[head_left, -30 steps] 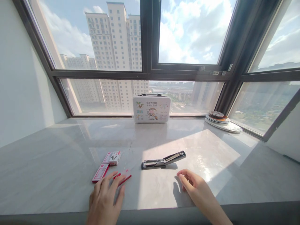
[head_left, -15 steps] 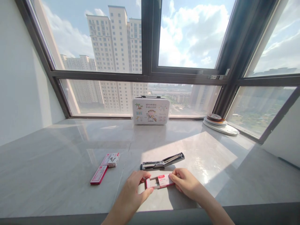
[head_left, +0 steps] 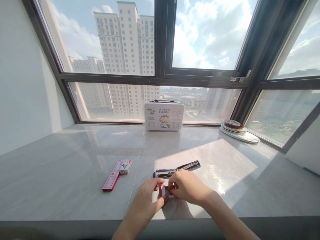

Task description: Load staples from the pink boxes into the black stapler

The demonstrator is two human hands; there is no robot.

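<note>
Both hands meet over the grey marble sill (head_left: 62, 173) near its front edge. My left hand (head_left: 147, 200) and my right hand (head_left: 187, 186) pinch a small red-and-white staple box (head_left: 163, 191) between their fingertips; most of the box is hidden by the fingers. Just behind the hands lies a black stapler (head_left: 176, 169), flipped open so its metal channel shows. To the left rest a flat red-and-white staple box (head_left: 111, 181) and a smaller white one (head_left: 124, 166).
A white lunch-style tin (head_left: 164, 116) with cartoon print stands against the window at the back centre. A stack of plates (head_left: 238, 130) sits at the back right. Dark window frames close off the far side; a white wall bounds the left.
My left hand picked the small staple box up from the left and brought it to the centre. Both hands have closed in on it, and the box now looks pushed shorter.
</note>
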